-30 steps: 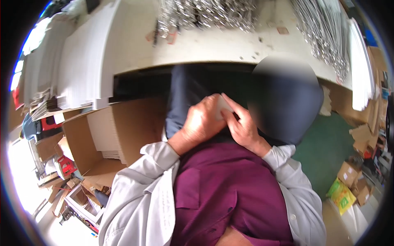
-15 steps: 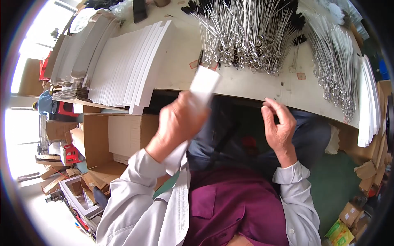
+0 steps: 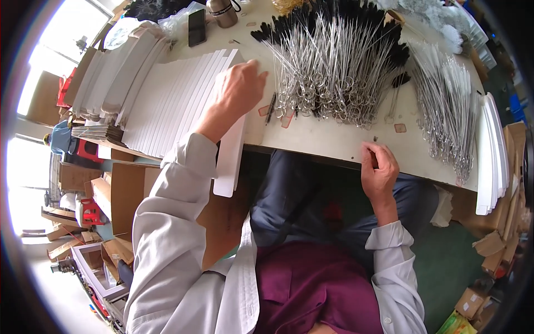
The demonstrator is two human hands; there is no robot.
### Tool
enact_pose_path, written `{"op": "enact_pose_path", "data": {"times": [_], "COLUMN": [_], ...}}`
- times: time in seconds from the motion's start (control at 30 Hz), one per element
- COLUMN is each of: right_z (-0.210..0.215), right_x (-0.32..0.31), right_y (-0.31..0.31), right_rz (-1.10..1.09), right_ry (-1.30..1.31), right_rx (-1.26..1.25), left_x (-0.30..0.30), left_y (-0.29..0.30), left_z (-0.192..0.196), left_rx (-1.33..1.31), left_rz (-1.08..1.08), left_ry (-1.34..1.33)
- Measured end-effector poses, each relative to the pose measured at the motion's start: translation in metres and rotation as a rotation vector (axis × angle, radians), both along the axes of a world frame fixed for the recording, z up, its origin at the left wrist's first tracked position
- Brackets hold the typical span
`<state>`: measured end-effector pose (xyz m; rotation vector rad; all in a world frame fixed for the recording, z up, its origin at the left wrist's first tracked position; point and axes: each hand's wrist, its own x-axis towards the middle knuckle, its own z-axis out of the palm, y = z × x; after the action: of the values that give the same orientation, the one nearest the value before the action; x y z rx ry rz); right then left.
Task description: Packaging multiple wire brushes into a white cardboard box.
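Note:
My left hand [image 3: 239,92] is closed, its fingers curled over a long narrow white box [image 3: 228,158]. That box lies against the right end of a row of similar white boxes [image 3: 167,103], its near end jutting past the table edge. The hand covers part of it, and the fingertips are partly hidden. My right hand [image 3: 381,170] is by the table's front edge, fingers curled toward the thumb, with nothing visible in it. Beyond it lies a big pile of thin wire-stemmed brushes [image 3: 334,78] with black bristle ends and looped wire ends.
More wire pieces with looped ends [image 3: 445,111] and a stack of white boxes [image 3: 492,156] lie on the right. A phone [image 3: 197,28] and a metal flask [image 3: 223,13] are at the back. A black pen-like stick [image 3: 271,108] rests mid-table. Below left is a cardboard box [image 3: 128,195].
My left hand has carried a white box from above my lap leftward and away from me, to the end of the row. My right hand's fingers have curled further in.

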<state>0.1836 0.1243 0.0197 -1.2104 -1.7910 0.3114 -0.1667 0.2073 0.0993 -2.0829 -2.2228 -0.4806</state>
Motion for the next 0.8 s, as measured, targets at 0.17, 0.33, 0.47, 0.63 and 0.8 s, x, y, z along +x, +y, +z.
{"op": "enact_pose_path", "data": {"times": [0.17, 0.33, 0.47, 0.63, 0.8], "right_z": [0.0, 0.0, 0.0, 0.003, 0.048], "right_x": [0.0, -0.004, -0.001, 0.003, -0.026], "right_y": [-0.001, -0.001, 0.001, -0.001, 0.017], "right_rz": [-0.028, -0.014, -0.011, 0.012, 0.196], "right_ry": [0.023, 0.065, 0.039, 0.063, -0.005], "right_rx": [-0.038, -0.011, -0.006, -0.064, 0.181], "left_x": [0.04, 0.047, 0.044, 0.038, 0.033], "left_y": [0.025, 0.041, 0.045, 0.044, 0.046], "left_z": [0.006, -0.003, 0.009, 0.041, 0.063], "left_rx": [0.062, 0.013, -0.03, 0.153, 0.158], "left_rz": [-0.258, -0.312, -0.394, -0.377, -0.38], "left_ry": [-0.254, -0.211, -0.403, -0.47, -0.602]}}
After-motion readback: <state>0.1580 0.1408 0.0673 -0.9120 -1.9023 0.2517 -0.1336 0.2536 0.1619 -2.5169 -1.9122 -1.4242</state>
